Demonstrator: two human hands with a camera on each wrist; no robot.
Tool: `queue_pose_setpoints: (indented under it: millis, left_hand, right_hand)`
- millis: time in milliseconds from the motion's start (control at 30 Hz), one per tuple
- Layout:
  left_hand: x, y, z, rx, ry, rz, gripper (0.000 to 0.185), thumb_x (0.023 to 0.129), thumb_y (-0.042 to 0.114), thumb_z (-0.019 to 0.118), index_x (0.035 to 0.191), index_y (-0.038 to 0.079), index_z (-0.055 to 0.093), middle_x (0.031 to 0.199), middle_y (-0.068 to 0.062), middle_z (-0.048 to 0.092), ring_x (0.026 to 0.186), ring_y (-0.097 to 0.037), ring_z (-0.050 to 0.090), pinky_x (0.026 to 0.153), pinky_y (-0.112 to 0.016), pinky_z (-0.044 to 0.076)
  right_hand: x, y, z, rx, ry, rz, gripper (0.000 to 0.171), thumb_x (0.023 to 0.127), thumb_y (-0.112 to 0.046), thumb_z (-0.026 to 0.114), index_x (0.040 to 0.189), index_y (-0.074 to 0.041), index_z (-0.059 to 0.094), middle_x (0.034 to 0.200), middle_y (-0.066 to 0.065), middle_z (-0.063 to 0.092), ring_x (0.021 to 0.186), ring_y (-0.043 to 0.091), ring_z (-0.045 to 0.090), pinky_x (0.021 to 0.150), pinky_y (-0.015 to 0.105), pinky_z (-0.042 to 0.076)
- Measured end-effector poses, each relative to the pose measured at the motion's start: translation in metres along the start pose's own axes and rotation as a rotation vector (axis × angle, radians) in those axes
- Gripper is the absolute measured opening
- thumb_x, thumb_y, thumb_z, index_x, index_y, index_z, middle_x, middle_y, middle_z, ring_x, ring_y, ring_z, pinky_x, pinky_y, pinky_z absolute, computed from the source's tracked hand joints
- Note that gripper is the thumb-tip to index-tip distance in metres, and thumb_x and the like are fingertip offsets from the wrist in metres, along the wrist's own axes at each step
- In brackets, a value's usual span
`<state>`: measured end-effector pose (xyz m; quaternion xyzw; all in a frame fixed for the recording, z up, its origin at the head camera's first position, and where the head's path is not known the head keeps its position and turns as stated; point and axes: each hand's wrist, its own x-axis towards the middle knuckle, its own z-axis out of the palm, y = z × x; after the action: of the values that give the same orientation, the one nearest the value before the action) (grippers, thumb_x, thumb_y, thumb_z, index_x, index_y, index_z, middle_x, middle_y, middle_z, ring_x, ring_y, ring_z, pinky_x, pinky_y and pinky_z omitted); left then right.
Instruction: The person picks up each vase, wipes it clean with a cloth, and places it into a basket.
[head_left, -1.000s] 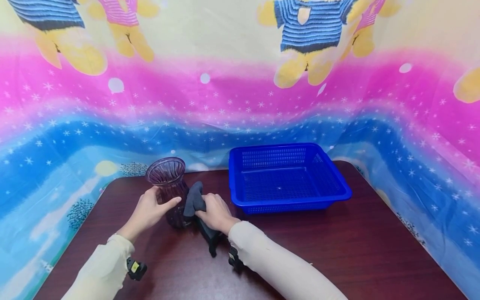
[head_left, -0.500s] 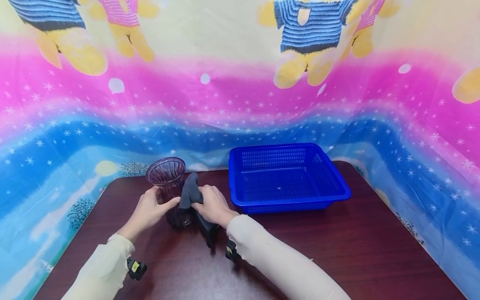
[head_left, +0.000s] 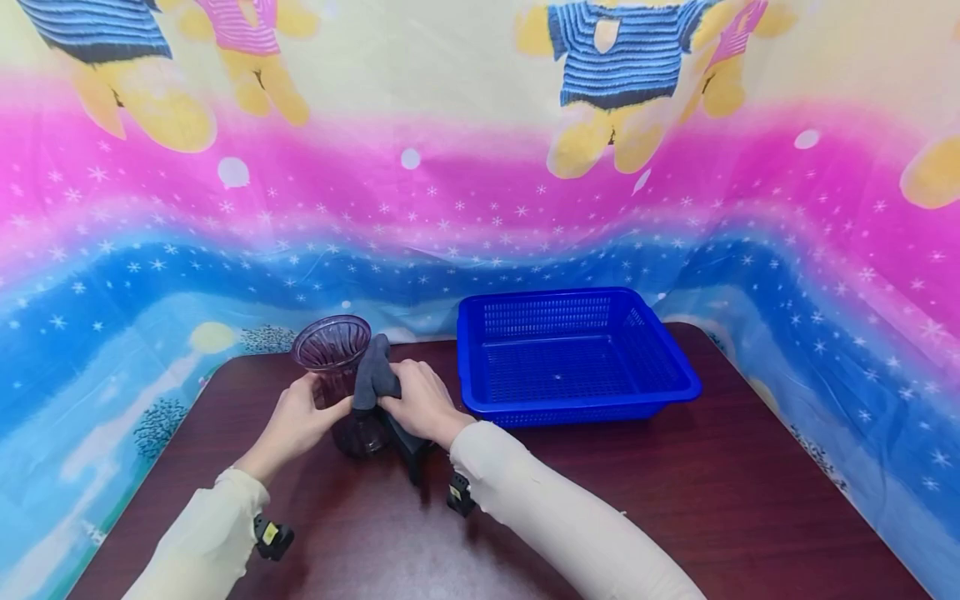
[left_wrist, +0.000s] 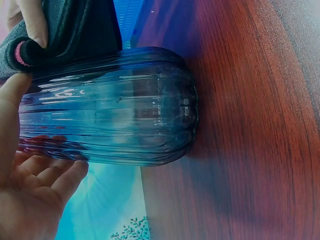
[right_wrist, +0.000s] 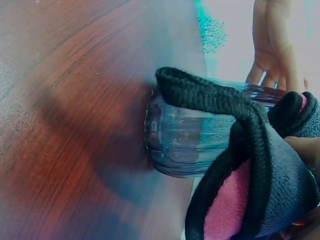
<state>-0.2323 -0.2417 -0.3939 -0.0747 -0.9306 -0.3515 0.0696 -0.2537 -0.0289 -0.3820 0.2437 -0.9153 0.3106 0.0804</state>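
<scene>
Head view: ribbed purple glass vase (head_left: pixel 339 375) stands upright on dark wood table (head_left: pixel 675 517), left of centre, mouth up; nothing visible inside. L hand (head_left: pixel 294 423) grips vase at narrow waist, thumb on near side, fingers curled round far side. R hand (head_left: pixel 420 402) clamped on dark grey cloth (head_left: pixel 373 375), pressing it against vase's right side just below rim; cloth tail hangs to table under the wrist. Blue plastic basket (head_left: pixel 573 354) sits just right of R hand, apart from vase; mesh walls and floor, interior holds no items. Both forearms in cream sleeves. Backdrop: pink/blue starred sheet w/ cartoon bears.

L wrist view: vase (left_wrist: pixel 107 107) fills frame, base planted on table (left_wrist: pixel 250 125). L hand (left_wrist: pixel 27 200) wraps it, thumb on near side of the glass, fingertips seen through the glass on the far side. Cloth (left_wrist: pixel 75 30) lies on vase's upper wall, pinched by a R-hand finger (left_wrist: pixel 35 22); pink lining shows at fold.

R wrist view: cloth (right_wrist: pixel 260 165) in foreground, black outer w/ pink lining, draped over vase (right_wrist: pixel 190 140). L hand fingers (right_wrist: pixel 272 45) visible behind glass. Vase base touches table (right_wrist: pixel 75 125). R hand barely in frame; grip not readable here.
</scene>
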Motion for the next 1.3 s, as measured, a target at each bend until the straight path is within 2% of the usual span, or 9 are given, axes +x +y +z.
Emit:
queue_pose_setpoints:
  millis: [133, 267, 500, 633, 900, 1300]
  left_hand:
    - [0.0, 0.0, 0.0, 0.001, 0.005, 0.003, 0.06, 0.093, 0.037, 0.071, 0.134, -0.004, 0.054, 0.124, -0.028, 0.068, 0.113, -0.04, 0.066, 0.094, -0.055, 0.053]
    - [0.0, 0.001, 0.0, 0.005, 0.008, 0.008, 0.059, 0.093, 0.036, 0.071, 0.133, -0.005, 0.054, 0.123, -0.029, 0.068, 0.113, -0.041, 0.066, 0.094, -0.055, 0.053]
    - [-0.001, 0.002, -0.001, 0.007, -0.003, 0.003, 0.06, 0.094, 0.034, 0.07, 0.135, -0.006, 0.053, 0.128, -0.031, 0.065, 0.118, -0.044, 0.064, 0.097, -0.058, 0.052]
    - [0.0, 0.002, -0.001, 0.009, -0.004, 0.004, 0.061, 0.094, 0.036, 0.07, 0.135, -0.006, 0.053, 0.128, -0.031, 0.065, 0.118, -0.045, 0.063, 0.097, -0.058, 0.052]
    - [0.001, 0.001, 0.001, 0.029, 0.035, 0.023, 0.059, 0.092, 0.043, 0.072, 0.127, -0.003, 0.06, 0.118, -0.025, 0.071, 0.108, -0.037, 0.068, 0.089, -0.051, 0.054]
    - [0.001, 0.001, 0.001, 0.022, 0.017, 0.009, 0.063, 0.093, 0.046, 0.07, 0.131, -0.003, 0.058, 0.121, -0.027, 0.07, 0.11, -0.039, 0.068, 0.091, -0.054, 0.054]
  right_hand:
    - [0.0, -0.002, -0.001, -0.01, -0.006, 0.015, 0.022, 0.089, -0.025, 0.078, 0.109, -0.018, 0.075, 0.097, 0.0, 0.074, 0.091, 0.016, 0.064, 0.078, 0.028, 0.051]
    - [0.001, -0.004, -0.002, -0.007, -0.019, 0.031, 0.019, 0.089, -0.025, 0.078, 0.106, -0.017, 0.075, 0.094, -0.001, 0.075, 0.087, 0.015, 0.066, 0.075, 0.027, 0.052]
    - [0.001, -0.005, 0.0, -0.018, -0.045, 0.067, 0.02, 0.089, -0.026, 0.078, 0.107, -0.017, 0.075, 0.094, 0.0, 0.076, 0.085, 0.015, 0.066, 0.073, 0.026, 0.052]
    - [-0.001, -0.001, 0.004, -0.019, -0.054, 0.076, 0.021, 0.089, -0.026, 0.078, 0.108, -0.018, 0.075, 0.093, 0.0, 0.076, 0.083, 0.014, 0.066, 0.071, 0.026, 0.051]
    - [-0.008, 0.01, 0.014, -0.034, -0.057, 0.066, 0.02, 0.087, -0.026, 0.08, 0.105, -0.018, 0.075, 0.091, 0.0, 0.076, 0.082, 0.015, 0.066, 0.068, 0.026, 0.049]
    - [-0.015, 0.027, 0.031, -0.029, -0.09, 0.099, 0.021, 0.086, -0.025, 0.081, 0.104, -0.016, 0.075, 0.092, 0.001, 0.076, 0.081, 0.015, 0.066, 0.07, 0.025, 0.051]
